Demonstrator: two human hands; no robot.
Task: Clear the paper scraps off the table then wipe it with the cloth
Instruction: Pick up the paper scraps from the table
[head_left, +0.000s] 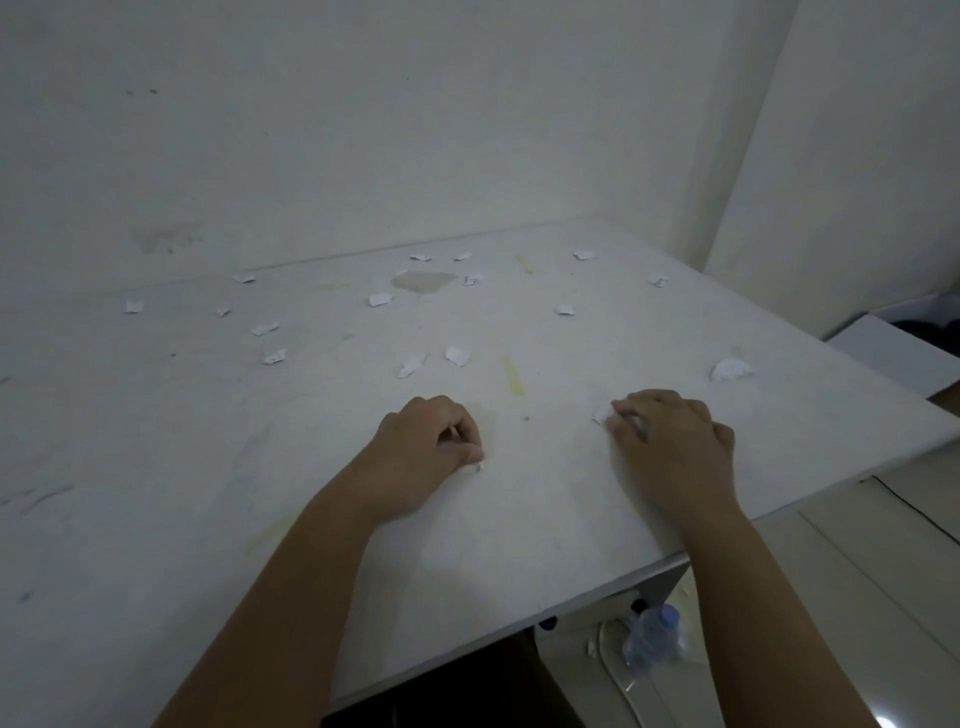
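Note:
Several white paper scraps (457, 356) lie scattered over the far half of the white table (156, 467). A larger crumpled scrap (731, 370) sits near the right edge. My left hand (426, 447) rests on the table with curled fingers, pinching a tiny scrap (480, 466) at its fingertips. My right hand (670, 441) lies to the right, its fingertips curled on a white scrap (602, 414). No cloth is in view.
Yellowish stains (511, 375) and a brownish patch (423, 281) mark the tabletop. The wall (363, 130) borders the table's far side. A plastic bottle (653, 636) and a cable lie on the floor below the right corner. A white box (893, 353) stands beyond the right edge.

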